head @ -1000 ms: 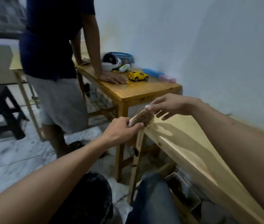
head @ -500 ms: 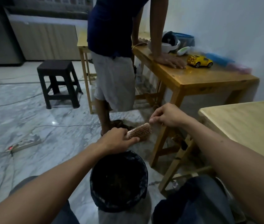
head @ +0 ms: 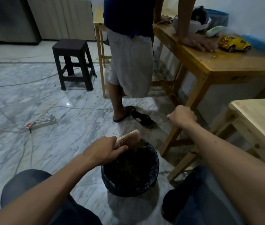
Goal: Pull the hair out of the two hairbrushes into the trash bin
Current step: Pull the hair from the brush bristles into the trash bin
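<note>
Reading labels: no writing can be made out.
Left hand (head: 103, 153): grip is clamped on the hairbrush (head: 128, 139), held just above the trash bin's (head: 155, 161) far rim.
Right hand (head: 182, 116): grip is pinched together on thin hair strands, raised well apart from the brush.
Bin: black-lined, dark hair is seen inside, on the floor between the knees.
</note>
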A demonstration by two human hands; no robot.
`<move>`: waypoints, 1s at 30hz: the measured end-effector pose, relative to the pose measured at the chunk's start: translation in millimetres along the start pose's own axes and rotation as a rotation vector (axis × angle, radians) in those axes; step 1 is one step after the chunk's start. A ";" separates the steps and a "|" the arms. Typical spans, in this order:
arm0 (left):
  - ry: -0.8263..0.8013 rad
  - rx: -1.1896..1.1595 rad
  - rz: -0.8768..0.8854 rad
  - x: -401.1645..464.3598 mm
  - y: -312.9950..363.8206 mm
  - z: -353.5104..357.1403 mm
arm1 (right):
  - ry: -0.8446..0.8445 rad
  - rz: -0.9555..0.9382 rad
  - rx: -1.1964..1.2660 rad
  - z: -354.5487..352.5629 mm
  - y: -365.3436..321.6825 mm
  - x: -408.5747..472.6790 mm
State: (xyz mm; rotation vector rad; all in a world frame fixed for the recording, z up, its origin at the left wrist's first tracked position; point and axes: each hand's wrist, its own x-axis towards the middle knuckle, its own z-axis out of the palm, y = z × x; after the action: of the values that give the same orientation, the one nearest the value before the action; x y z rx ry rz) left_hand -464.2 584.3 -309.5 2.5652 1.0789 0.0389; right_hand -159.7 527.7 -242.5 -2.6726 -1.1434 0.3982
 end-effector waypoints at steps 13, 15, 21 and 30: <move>-0.039 0.022 -0.257 -11.9 -33.5 3.8 | -0.123 -0.114 -0.206 48.2 -18.5 -1.6; -0.032 0.006 -0.254 -8.4 -26.7 3.8 | -0.248 -0.190 -0.209 66.9 -19.9 -2.9; -0.027 0.062 -0.169 2.4 -10.8 -2.4 | -0.666 -0.310 0.194 74.0 -34.6 -19.1; 0.070 0.123 -0.160 13.8 -12.2 -18.7 | -0.696 -0.238 0.644 107.7 -23.3 -20.2</move>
State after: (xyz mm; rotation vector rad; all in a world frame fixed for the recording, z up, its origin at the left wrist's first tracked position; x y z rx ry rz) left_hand -465.8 607.6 -297.6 2.5920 1.3487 0.0228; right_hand -223.8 537.7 -333.8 -1.8400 -1.1892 1.4381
